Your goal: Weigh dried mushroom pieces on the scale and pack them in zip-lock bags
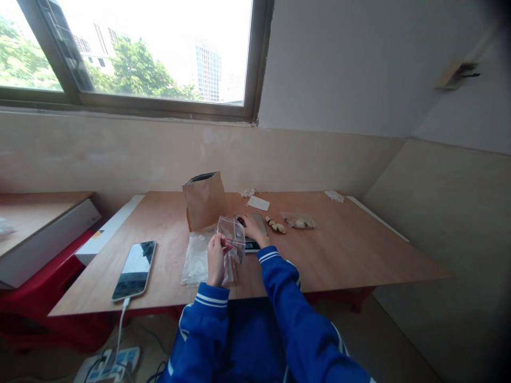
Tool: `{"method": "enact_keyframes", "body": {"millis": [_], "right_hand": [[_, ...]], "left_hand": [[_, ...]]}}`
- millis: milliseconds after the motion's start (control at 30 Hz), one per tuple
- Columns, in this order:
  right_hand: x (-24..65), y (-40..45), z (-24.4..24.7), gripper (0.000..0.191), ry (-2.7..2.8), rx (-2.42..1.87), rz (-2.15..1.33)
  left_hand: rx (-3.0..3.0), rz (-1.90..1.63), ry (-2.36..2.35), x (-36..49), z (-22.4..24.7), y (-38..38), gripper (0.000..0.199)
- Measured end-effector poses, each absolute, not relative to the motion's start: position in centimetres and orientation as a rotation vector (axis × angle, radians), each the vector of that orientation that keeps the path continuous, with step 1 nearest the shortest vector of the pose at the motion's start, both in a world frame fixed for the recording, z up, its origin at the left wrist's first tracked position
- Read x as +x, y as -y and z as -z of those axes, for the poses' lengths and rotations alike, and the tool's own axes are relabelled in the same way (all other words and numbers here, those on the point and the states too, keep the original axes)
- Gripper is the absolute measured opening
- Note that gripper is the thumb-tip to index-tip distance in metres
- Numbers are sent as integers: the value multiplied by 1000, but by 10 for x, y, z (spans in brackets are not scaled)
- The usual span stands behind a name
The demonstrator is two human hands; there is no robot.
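My left hand (216, 261) is closed on the edge of a clear zip bag (236, 234) with a red seal line, holding it up beside the scale. Over a small flat scale (261, 224) reaches my right hand (254, 230), its fingers bent down at some dark pieces whose kind I cannot make out. The hand covers much of the scale; part of its display shows below the wrist. Under my left hand lie more clear zip bags (195, 261), flat on the table. A brown paper pouch (205, 202) stands upright with its top open, behind these bags.
Pale and dark sliced pieces (276, 226) lie right of the scale, beside a filled clear bag (299, 221). A white card (258, 202) and crumpled tissue (334, 197) lie farther back. A phone (134, 270) with a white cable (120, 330) rests on the wooden table (351, 250) at left.
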State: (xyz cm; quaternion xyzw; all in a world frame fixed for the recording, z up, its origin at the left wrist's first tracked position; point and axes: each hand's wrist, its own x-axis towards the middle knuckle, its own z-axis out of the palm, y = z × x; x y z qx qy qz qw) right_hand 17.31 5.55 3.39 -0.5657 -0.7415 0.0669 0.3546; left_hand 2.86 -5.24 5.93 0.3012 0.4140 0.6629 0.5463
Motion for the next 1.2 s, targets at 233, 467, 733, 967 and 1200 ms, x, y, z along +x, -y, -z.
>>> {"method": "enact_keyframes", "body": {"millis": [233, 467, 733, 967, 1200], "right_hand": [[176, -54, -33, 23, 1823, -1515, -233], [159, -19, -94, 42, 1352, -1036, -732], [146, 9, -119, 33, 1557, -1090, -692], [161, 53, -76, 55, 1433, -1089, -905], [150, 69, -62, 44, 1364, -1040, -955]], "left_hand": [[696, -1572, -950, 23, -59, 50, 30], [683, -1557, -950, 25, -51, 47, 27], [613, -1544, -877, 24, -57, 47, 27], [427, -1544, -702, 21, -63, 48, 29], [627, -1479, -582, 37, -70, 59, 29]]}}
